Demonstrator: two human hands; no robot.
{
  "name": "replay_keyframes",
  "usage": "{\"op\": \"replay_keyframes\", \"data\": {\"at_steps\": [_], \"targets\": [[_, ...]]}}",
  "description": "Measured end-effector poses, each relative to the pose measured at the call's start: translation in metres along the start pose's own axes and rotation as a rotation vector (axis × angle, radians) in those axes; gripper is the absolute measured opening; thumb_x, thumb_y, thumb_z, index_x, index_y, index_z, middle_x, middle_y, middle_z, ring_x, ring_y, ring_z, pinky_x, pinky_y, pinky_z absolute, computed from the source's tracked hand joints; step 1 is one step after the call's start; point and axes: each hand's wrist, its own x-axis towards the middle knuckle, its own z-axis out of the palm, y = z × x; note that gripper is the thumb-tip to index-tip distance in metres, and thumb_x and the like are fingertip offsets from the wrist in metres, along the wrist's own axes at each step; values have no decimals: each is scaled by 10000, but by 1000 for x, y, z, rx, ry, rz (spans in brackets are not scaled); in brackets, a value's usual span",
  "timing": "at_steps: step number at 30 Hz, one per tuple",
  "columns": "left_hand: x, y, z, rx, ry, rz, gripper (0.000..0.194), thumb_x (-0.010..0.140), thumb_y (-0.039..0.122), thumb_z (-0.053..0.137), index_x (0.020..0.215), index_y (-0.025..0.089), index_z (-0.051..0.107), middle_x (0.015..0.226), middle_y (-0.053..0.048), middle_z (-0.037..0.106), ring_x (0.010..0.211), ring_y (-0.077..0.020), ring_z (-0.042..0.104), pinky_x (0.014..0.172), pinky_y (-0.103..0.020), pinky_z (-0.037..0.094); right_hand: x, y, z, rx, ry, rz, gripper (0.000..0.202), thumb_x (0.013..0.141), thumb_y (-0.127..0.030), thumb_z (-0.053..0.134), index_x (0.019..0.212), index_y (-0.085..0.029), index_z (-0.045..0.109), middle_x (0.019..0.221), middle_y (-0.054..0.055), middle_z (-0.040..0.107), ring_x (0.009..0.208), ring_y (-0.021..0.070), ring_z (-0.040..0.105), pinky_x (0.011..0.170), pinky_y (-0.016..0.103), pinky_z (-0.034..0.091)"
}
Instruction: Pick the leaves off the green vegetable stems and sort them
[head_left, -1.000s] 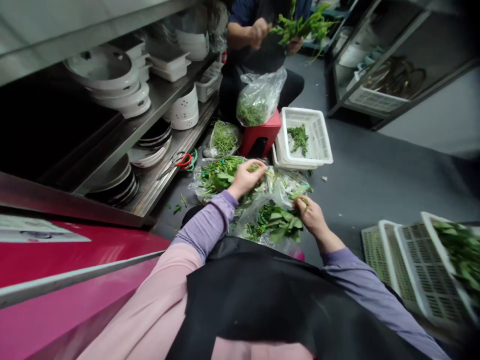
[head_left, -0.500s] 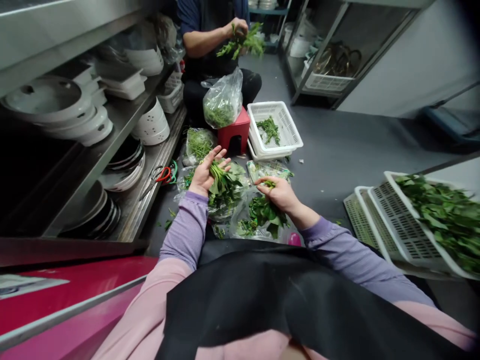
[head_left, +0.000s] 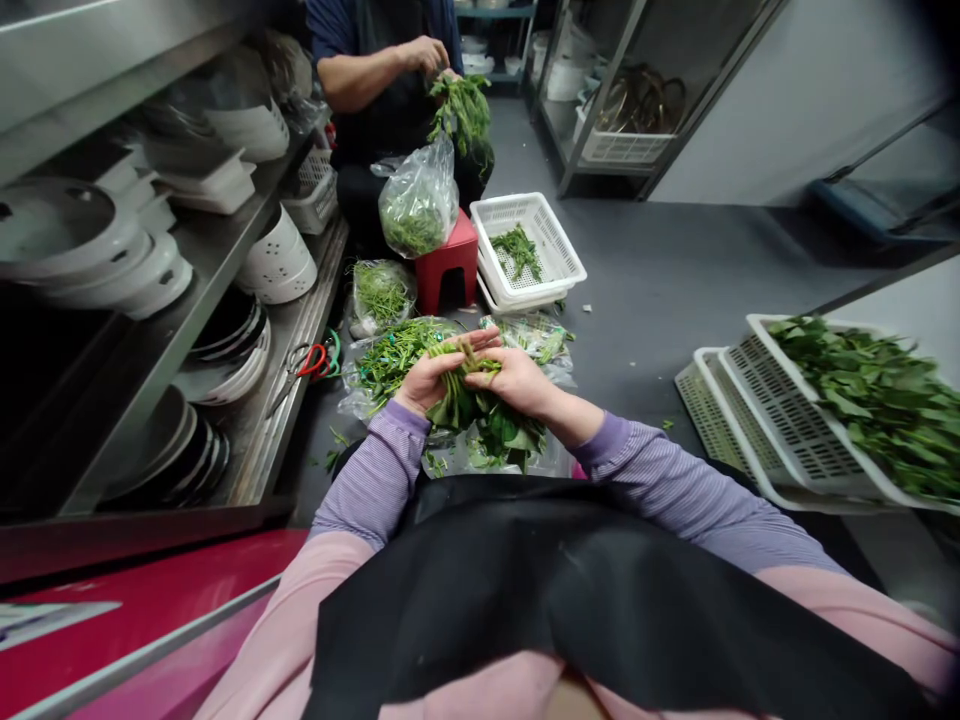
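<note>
My left hand (head_left: 421,384) is curled round the stems of a bunch of leafy greens (head_left: 454,408), with the leaves hanging down. Right beside it, my right hand (head_left: 523,381) pinches the stems of more leafy greens (head_left: 511,428) against that bunch. The two hands meet in front of my black apron (head_left: 570,590), and the fingertips partly hide each other. Beneath and beyond them, cut green stems (head_left: 394,352) lie on clear plastic on the floor. More greens on plastic (head_left: 544,340) show behind my right hand.
A co-worker (head_left: 382,70) sits opposite, holding feathery greens (head_left: 463,108). Between us stand a red stool (head_left: 448,262) bearing a bagged bundle (head_left: 415,215) and a white basket (head_left: 574,272). Scissors (head_left: 300,368) lie on the left shelf among stacked dishes. A basket heaped with leaves (head_left: 889,405) stands right.
My right hand has moved left with its greens to meet my left hand, whose spread fingers have closed in. The co-worker's greens are now lower. The whole view has shifted slightly.
</note>
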Motion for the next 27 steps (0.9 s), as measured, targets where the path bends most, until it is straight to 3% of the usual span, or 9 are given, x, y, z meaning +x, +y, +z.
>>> {"op": "replay_keyframes", "data": {"at_steps": [4,11,15,19,22,27], "targets": [[0,3,0,58,25,-98,403,656,146,609,1053,91,638,1217,-146,572,1168,-314,492,956,-406,418,0,9,-3,376,-30,144,322,610,-359,695,808,-114,631,638,-1,588,539,89,485,541,236,384],[6,1,-8,116,257,-119,242,636,123,634,875,87,655,863,-110,693,788,-202,654,765,-350,505,7,30,-14,628,47,275,387,565,-430,740,726,-148,530,476,-84,394,405,35,303,420,208,244],[5,9,-14,356,371,-99,204,637,177,672,822,97,639,530,-2,583,454,-103,539,492,-245,455,9,36,-31,727,31,315,396,585,-465,732,724,-161,519,431,-105,272,390,35,238,414,209,217],[4,18,-22,685,525,3,151,638,182,666,752,85,646,427,36,477,361,-61,410,366,-188,317,6,37,-48,808,8,335,404,592,-472,737,734,-164,519,428,-93,283,404,39,239,415,204,193],[6,16,-21,747,474,6,210,649,222,676,804,81,661,420,35,470,367,-65,400,369,-194,311,1,36,-50,812,-104,353,394,613,-472,729,734,-158,522,429,-88,289,407,39,232,415,205,199],[6,3,-8,576,274,-71,353,645,318,712,910,91,659,460,38,475,394,-65,408,400,-207,337,-2,33,-37,705,-240,315,363,664,-460,695,750,-149,530,418,-93,302,389,35,245,417,198,216]]}}
